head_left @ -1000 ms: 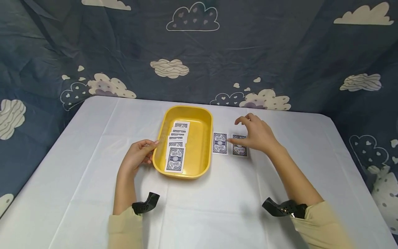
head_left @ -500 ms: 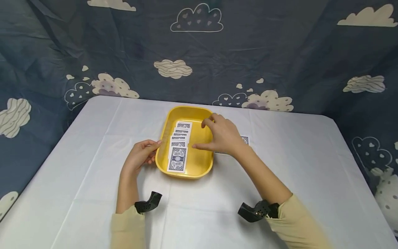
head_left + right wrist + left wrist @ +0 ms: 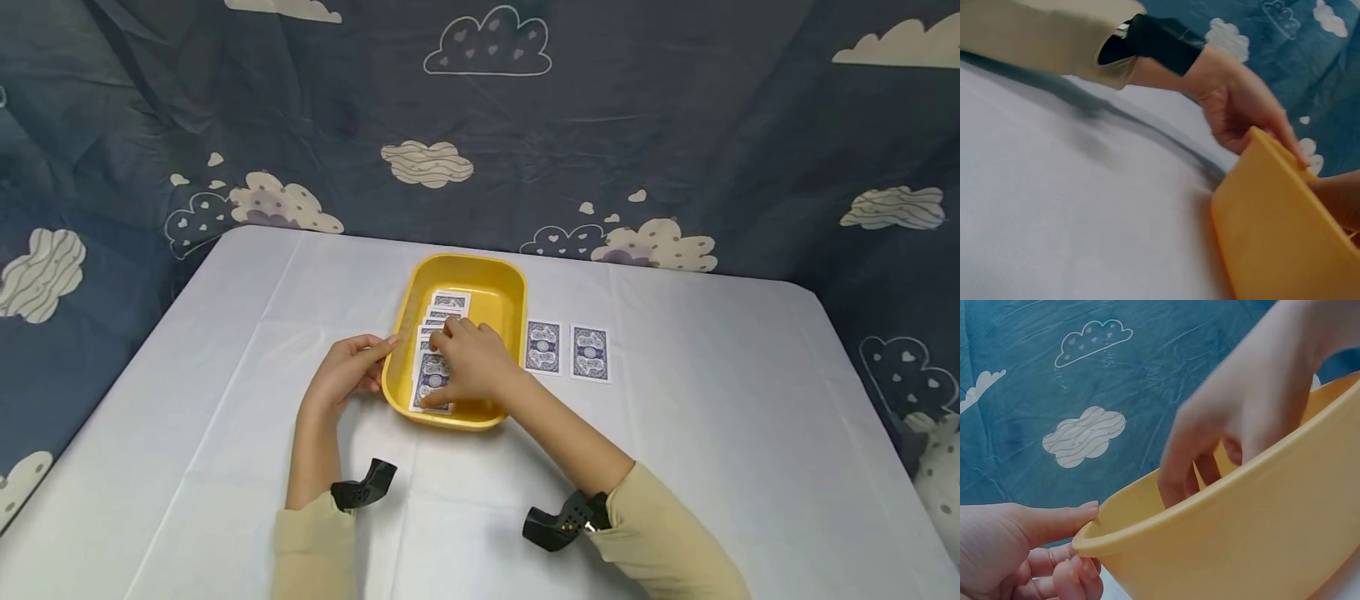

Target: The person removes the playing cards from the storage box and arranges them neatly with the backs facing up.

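My left hand [image 3: 347, 372] pinches the left rim of a yellow plastic tray [image 3: 516, 292], its thumb on top and fingers curled beneath, as the left wrist view shows at the tray rim [image 3: 1147, 526]. Inside lies an overlapping row of face-down playing cards [image 3: 450, 302] with blue patterned backs. My right hand [image 3: 476, 360] reaches into the tray over the nearest card [image 3: 425, 390], thumb by its lower end and fingertips towards its upper end, spread apart. In the left wrist view the right hand [image 3: 1235, 419] points down behind the wall, which hides its fingertips.
Two more playing cards, one nearer the tray [image 3: 543, 347] and one farther right [image 3: 590, 353], lie face down on the white tablecloth [image 3: 712, 433]. A dark curtain with cloud prints [image 3: 675, 125] hangs behind the table. Each wrist wears a black camera band.
My right hand has moved left from above the two loose cards, across the tray's right rim, and down onto the nearest card inside. The left hand keeps its hold on the rim.
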A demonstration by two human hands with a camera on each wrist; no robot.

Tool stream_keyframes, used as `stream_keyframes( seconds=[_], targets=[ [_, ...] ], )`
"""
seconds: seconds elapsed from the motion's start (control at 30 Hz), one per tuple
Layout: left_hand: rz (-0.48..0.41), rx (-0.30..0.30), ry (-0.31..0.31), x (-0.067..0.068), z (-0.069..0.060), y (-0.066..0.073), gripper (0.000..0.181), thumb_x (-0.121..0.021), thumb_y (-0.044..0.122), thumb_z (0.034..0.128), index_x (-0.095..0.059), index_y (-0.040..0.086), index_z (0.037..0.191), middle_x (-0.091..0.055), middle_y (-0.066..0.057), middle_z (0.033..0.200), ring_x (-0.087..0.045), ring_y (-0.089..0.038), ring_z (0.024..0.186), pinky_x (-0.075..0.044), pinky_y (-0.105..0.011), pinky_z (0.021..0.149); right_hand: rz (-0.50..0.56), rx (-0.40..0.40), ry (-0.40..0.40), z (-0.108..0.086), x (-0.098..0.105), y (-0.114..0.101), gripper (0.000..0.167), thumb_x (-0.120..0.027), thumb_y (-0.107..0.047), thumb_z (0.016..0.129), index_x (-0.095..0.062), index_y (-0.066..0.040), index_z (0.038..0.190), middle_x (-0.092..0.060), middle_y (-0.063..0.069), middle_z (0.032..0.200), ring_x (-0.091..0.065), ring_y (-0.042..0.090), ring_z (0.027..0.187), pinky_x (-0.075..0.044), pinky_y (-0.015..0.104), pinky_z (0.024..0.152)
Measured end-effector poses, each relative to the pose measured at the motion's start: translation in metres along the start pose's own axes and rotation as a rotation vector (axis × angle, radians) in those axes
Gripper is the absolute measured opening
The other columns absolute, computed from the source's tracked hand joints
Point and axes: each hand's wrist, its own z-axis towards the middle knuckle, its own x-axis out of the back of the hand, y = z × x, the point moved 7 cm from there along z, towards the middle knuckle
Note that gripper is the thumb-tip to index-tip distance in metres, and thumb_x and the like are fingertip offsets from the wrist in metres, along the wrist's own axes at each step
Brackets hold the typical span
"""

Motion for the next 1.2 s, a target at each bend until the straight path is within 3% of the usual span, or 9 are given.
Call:
stream_keyframes(
  seconds=[0.23,0.77,0.97,1.2],
  targets=[
    [-0.004,0.001,-0.005,-0.004,0.002,0.000,0.033,-0.061,0.030,0.0899,-0.056,-0.003,0.095,-0.051,0.003,0.057,-0.046,-0.006,0.045,-0.044,-0.019,0.043,-0.055,-0.035,-0.080,0.001,-0.016,0.001,0.089,-0.071,-0.071,0.057,-0.054,-0.011,0.119,-0.052,0.007,0.111,-0.048,0.021,0.097,-0.042,0.035,0.081],
    [-0.013,0.009,0.003,-0.003,0.003,-0.001,0.035,-0.062,0.033,0.0887,-0.056,-0.001,0.094,-0.051,0.003,0.058,-0.047,-0.006,0.045,-0.043,-0.019,0.043,-0.023,-0.008,-0.063,0.001,-0.015,-0.001,0.087,-0.076,-0.066,0.055,-0.051,-0.008,0.115,-0.049,0.005,0.106,-0.045,0.020,0.094,-0.040,0.032,0.077],
    [-0.019,0.010,-0.001,-0.003,0.001,0.000,0.037,-0.061,0.032,0.0893,-0.055,-0.004,0.097,-0.051,0.003,0.058,-0.047,-0.006,0.044,-0.043,-0.019,0.043,0.045,-0.011,-0.008,-0.001,-0.001,0.003,0.097,-0.078,-0.064,0.053,-0.048,-0.006,0.123,-0.049,0.008,0.112,-0.046,0.022,0.101,-0.040,0.035,0.086],
    [-0.018,0.012,-0.002,-0.001,0.001,0.000,0.036,-0.060,0.029,0.0904,-0.055,-0.006,0.098,-0.051,0.003,0.059,-0.047,-0.006,0.044,-0.043,-0.019,0.042,0.165,-0.005,0.073,-0.008,0.035,0.013,0.094,-0.082,-0.058,0.052,-0.049,-0.008,0.124,-0.047,0.008,0.114,-0.043,0.023,0.105,-0.038,0.038,0.095]
  ],
)
